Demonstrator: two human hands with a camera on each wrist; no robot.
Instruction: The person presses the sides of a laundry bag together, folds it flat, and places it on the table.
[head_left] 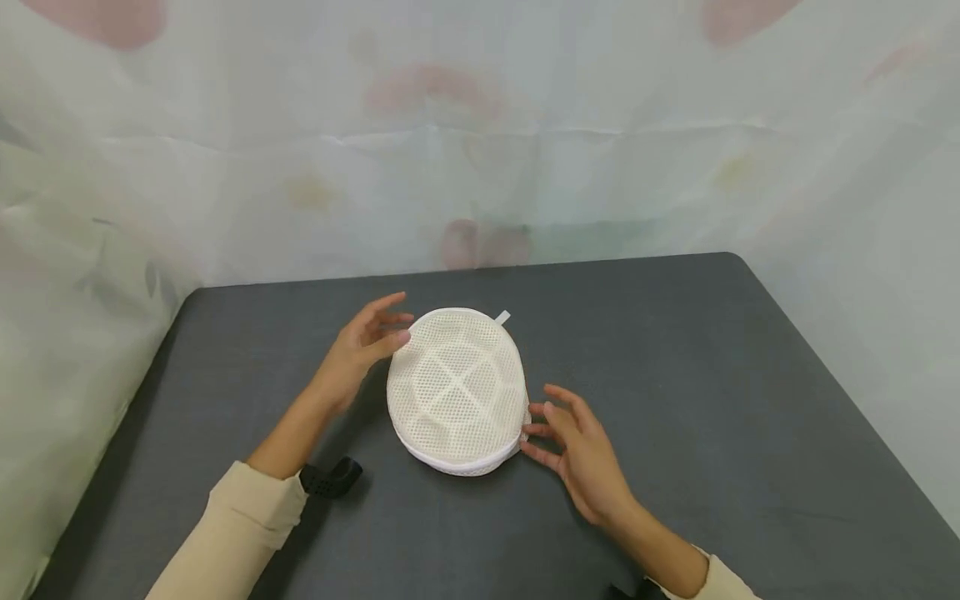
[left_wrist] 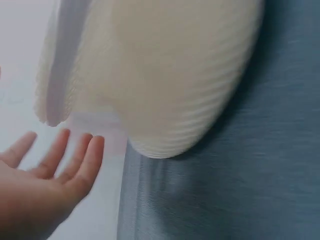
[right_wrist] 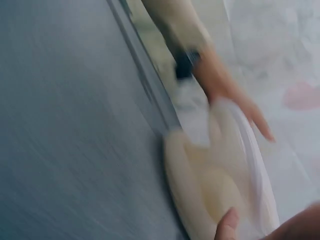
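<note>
Round white mesh pouch (head_left: 457, 392) lies flat, domed.

The mesh pouch (head_left: 457, 392) lies flat on the table (head_left: 712, 375), near its centre. The left hand (head_left: 358, 350) sits at the pouch's left rear edge, thumb touching the rim. The right hand (head_left: 581, 454) sits at the pouch's right front edge, fingertips touching the rim. A tab (head_left: 502, 317) projects from the pouch's rear edge. A curtain (head_left: 480, 142) hangs behind and beside the table.
</note>
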